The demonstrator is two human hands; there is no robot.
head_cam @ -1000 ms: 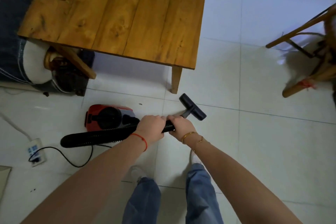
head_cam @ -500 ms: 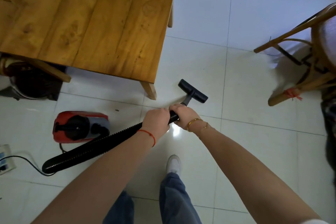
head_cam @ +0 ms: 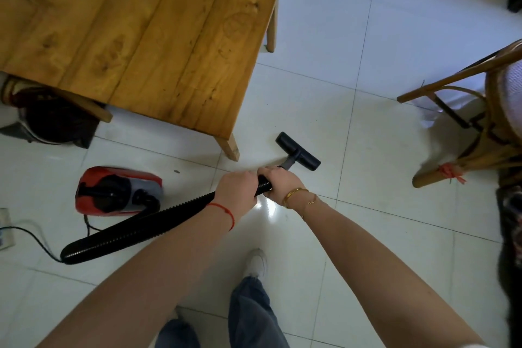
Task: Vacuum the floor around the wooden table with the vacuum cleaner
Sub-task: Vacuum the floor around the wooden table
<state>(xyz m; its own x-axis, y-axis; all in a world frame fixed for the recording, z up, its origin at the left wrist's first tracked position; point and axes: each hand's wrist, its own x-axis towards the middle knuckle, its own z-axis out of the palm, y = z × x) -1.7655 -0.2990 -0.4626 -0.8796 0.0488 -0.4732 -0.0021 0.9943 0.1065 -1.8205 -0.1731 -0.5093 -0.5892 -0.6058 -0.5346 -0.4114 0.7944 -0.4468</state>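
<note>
The white tiled floor (head_cam: 395,234) fills most of the view, and the wooden desk (head_cam: 147,31) takes the upper left, its near corner leg (head_cam: 228,147) standing just left of the vacuum's black nozzle (head_cam: 298,155). A cane chair (head_cam: 485,127) is cut off by the right edge, so only part of its frame and one foot show. Both forearms reach forward and down from the bottom of the frame and meet over the floor in front of the desk corner.

The red vacuum cleaner (head_cam: 118,191) sits on the floor to the left, below the desk's near edge, somewhat blurred. Its ribbed black hose (head_cam: 135,230) loops out low on the left and climbs to the hands. A dark bin (head_cam: 53,118) is half hidden under the desk at left, and a power strip (head_cam: 4,232) is clipped by the left edge.

The left hand (head_cam: 236,192), a red string at its wrist, has its fingers wrapped round the hose. The right hand (head_cam: 279,182), with gold bracelets, clenches the hose end just ahead, touching or nearly touching the left; its fingertips curl out of sight beneath. The nozzle appears to rest flat on the tile, right of the leg.
</note>
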